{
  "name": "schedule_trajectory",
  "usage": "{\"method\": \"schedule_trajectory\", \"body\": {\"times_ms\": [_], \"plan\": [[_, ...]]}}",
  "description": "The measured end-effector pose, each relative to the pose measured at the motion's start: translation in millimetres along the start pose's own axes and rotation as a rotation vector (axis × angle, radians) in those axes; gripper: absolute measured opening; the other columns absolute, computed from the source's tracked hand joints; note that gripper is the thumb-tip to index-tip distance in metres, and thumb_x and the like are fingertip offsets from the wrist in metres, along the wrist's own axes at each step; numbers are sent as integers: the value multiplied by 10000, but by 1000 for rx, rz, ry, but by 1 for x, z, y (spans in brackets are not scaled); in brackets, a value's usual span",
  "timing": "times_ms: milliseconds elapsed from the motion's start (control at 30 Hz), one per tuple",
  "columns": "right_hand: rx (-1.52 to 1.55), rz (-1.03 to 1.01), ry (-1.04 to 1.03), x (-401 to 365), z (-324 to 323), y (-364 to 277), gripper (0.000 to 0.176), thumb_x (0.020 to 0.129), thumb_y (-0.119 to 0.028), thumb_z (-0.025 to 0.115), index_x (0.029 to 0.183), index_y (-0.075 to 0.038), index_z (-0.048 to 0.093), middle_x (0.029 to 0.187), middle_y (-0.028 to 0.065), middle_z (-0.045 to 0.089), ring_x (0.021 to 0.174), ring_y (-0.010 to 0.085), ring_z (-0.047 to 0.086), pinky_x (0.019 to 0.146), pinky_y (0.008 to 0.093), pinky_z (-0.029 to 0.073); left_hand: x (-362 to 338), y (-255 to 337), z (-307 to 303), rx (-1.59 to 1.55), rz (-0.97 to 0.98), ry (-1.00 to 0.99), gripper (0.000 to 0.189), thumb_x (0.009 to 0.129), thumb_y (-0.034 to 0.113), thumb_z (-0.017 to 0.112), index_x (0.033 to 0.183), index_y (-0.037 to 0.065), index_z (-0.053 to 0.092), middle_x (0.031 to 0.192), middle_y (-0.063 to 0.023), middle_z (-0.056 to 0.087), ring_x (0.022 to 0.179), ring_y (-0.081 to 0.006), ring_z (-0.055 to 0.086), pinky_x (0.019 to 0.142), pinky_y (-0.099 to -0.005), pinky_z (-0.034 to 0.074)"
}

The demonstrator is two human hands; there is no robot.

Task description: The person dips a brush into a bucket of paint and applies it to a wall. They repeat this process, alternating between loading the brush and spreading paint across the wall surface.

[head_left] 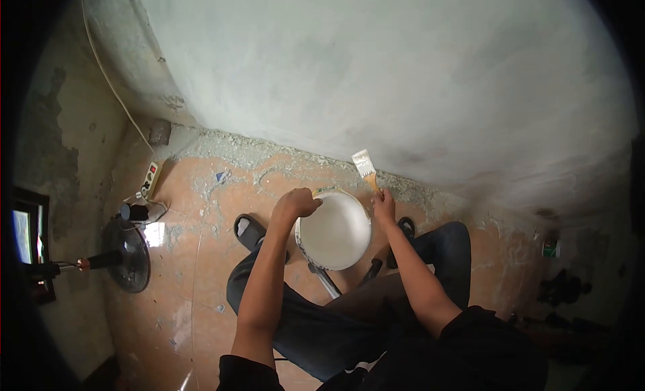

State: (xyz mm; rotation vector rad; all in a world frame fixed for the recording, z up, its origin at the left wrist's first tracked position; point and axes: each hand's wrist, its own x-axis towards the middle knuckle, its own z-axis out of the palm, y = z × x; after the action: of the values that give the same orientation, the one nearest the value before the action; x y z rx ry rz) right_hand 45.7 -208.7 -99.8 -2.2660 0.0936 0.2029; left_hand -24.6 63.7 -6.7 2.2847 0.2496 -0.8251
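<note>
Above the person's lap, the paint bucket (334,233) sits between both hands, the left hand (299,204) clenched over its rim, the right hand (384,207) wrapped tightly around the handle of a paintbrush (365,168) whose bristles point toward the wall (403,75) beyond.

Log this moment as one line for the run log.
left hand: grips bucket rim | right hand: holds paintbrush, bristles up | front: wall | floor left: fan
</note>
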Motion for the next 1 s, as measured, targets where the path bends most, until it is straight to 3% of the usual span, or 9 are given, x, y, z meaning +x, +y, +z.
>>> {"method": "schedule_trajectory", "body": {"times_ms": [67,133,367,533,600,733,867,1000], "plan": [[-84,-85,31,26,16,7,171,870,-196,490,835,-29,489,664,39,518,578,120,487,540,279,401,1,1,-1,-5,18,11,417,782,363,531,911,-22,627,966,-216,600,938,-333,574,823,-392,445],[-155,-207,147,43,28,-3,177,866,-202,492,869,-25,482,678,92,528,617,208,518,582,336,406,1,4,-3,-25,8,20,399,785,348,535,907,-20,629,969,-208,602,940,-325,575,825,-385,446],[-169,-310,184,96,67,-4,189,866,-215,475,922,-35,474,761,176,559,737,373,538,628,427,398,11,24,-14,-69,32,77,343,792,311,538,862,-9,641,962,-187,610,926,-306,583,805,-367,457],[-306,-217,232,101,76,31,192,868,-216,477,927,-35,450,815,195,569,795,393,541,666,459,404,15,27,-10,-101,60,20,400,803,339,521,917,-36,595,954,-205,603,931,-333,565,818,-393,431],[-360,25,253,97,76,47,195,867,-215,477,918,-29,450,842,198,576,815,399,545,673,462,410,14,25,-10,-100,53,11,395,803,337,520,911,-35,596,948,-205,604,921,-332,569,809,-395,435],[-396,108,300,75,75,61,210,860,-234,483,862,-25,468,806,191,585,798,395,559,651,466,416,13,21,-5,-103,63,40,378,802,329,523,884,-31,603,934,-205,607,905,-327,577,790,-397,444],[-292,7,259,48,76,27,236,857,-253,488,823,-20,478,743,182,577,746,382,563,627,443,413,8,21,-7,-103,52,29,371,802,327,526,873,-28,607,929,-202,609,911,-326,575,786,-392,446],[-83,-272,86,51,91,-37,233,862,-249,498,846,-17,486,674,157,547,613,324,535,568,390,394,2,15,-8,-108,41,54,374,805,329,525,874,-29,609,928,-203,609,907,-325,577,787,-385,448]]}}
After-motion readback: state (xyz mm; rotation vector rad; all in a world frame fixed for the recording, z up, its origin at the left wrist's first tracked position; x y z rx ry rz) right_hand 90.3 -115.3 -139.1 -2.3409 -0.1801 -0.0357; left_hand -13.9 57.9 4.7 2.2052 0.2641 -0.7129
